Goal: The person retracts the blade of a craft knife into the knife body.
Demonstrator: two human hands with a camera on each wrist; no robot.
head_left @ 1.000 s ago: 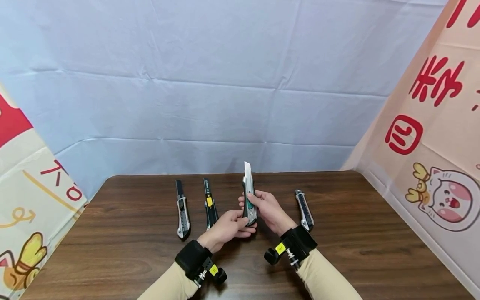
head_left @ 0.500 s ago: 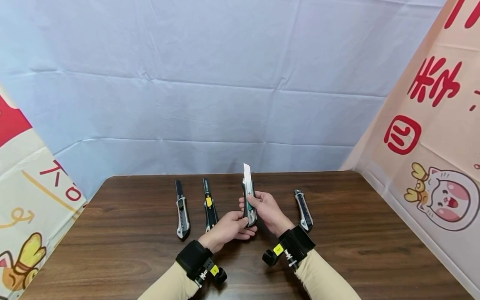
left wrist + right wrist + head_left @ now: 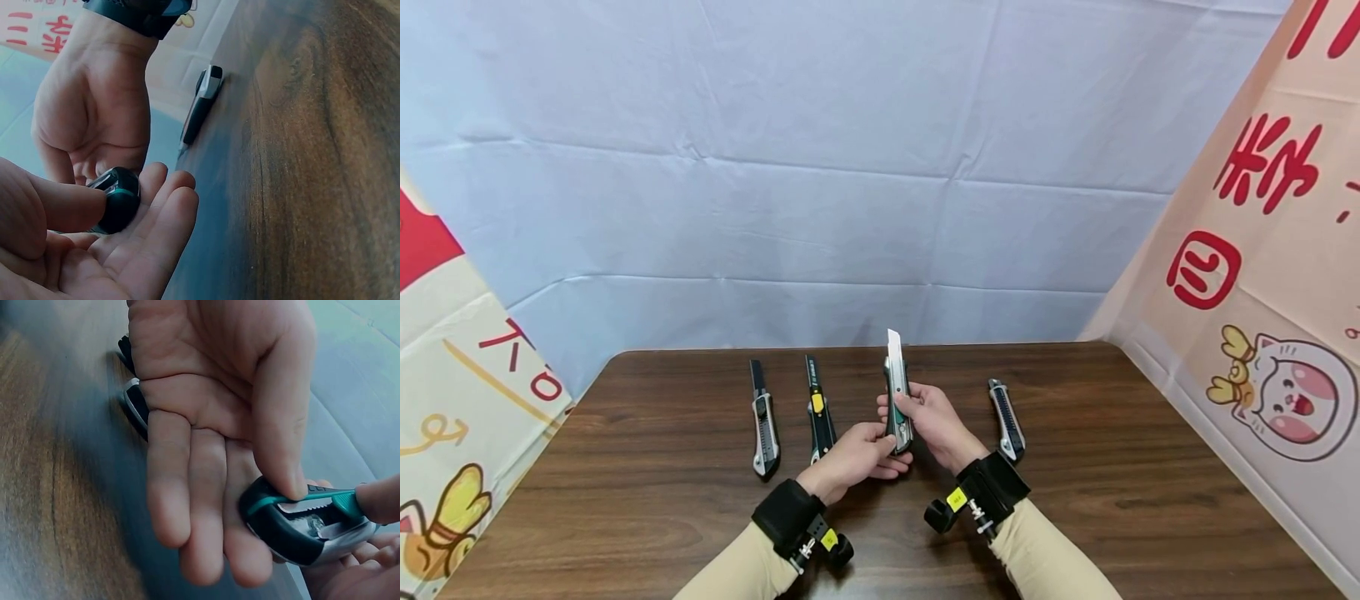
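Observation:
Both hands hold a silver, black and green snap-off utility knife (image 3: 897,379) above the table, its blade (image 3: 894,343) extended and pointing to the far side. The left hand (image 3: 857,454) pinches the butt end of the handle, thumb on top and fingers beneath; in the right wrist view several of its fingers lie extended. The right hand (image 3: 943,425) grips the handle farther up. Its thumb (image 3: 380,499) presses at the green slider (image 3: 345,504), with the other fingers behind the handle. In the left wrist view the rounded butt (image 3: 122,206) shows under the left thumb.
On the brown wooden table (image 3: 647,467) lie a grey-black utility knife (image 3: 766,433) at left, a black one with a yellow slider (image 3: 818,403) partly behind the left hand, and another grey-black knife (image 3: 1007,421) at right. A pale cloth (image 3: 850,167) hangs behind.
The held utility knife and its blade tip have sunk very slightly in the head view. Both hands keep the same hold, and the other knives lie as before.

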